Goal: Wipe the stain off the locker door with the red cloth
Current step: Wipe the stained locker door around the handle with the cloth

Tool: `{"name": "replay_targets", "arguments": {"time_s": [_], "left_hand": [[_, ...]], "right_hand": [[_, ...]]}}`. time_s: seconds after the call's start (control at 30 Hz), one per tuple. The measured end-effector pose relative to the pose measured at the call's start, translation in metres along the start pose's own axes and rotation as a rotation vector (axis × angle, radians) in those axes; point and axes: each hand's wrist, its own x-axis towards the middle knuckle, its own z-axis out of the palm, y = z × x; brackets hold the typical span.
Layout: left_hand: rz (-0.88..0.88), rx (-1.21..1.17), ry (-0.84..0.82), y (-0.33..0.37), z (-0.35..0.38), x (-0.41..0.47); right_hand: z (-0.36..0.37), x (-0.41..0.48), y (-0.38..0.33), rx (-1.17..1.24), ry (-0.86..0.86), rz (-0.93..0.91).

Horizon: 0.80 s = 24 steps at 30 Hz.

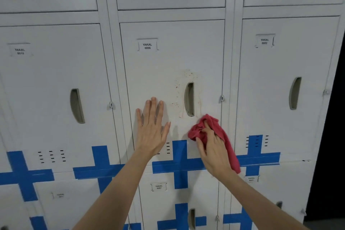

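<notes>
Head view: my two hands on the grey locker door [158, 73], red cloth [214, 132] bunched just below the handle.

My left hand [152, 132] lies flat on the smooth painted metal, fingers [153, 106] spread apart and pointing up. My right hand [212, 153] has its fingers closed on the red cloth, a soft crumpled woven rag; its long axis runs diagonally, the wadded end up and left against the door, the loose tail trailing down right past my wrist. The stain [179, 95], brownish specks and thin drips, surrounds the upright recessed handle [189, 99], just above the cloth. A label [147, 46] reads YAKAL 0006. Blue tape crosses [179, 164] run along the lower edge.
</notes>
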Motion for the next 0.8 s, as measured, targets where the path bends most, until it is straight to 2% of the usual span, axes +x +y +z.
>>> {"name": "replay_targets", "arguments": {"time_s": [0.1,0.27,0.43,0.67,0.8], "left_hand": [[-0.012,-0.008,0.007,0.002,0.002,0.000],[-0.020,-0.024,0.024,0.003,0.004,0.001],[-0.022,-0.029,0.023,0.003,0.004,0.001],[-0.043,-0.018,0.014,0.006,0.003,0.001],[-0.046,0.011,0.044,0.009,-0.001,0.002]], "right_hand": [[0.003,0.001,-0.008,-0.003,0.025,0.075],[0.020,-0.002,-0.031,-0.059,-0.116,-0.113],[0.028,0.006,-0.033,-0.103,-0.125,-0.220],[0.003,0.009,-0.006,-0.116,-0.037,-0.144],[-0.004,0.011,0.002,-0.072,0.035,-0.020]]}}
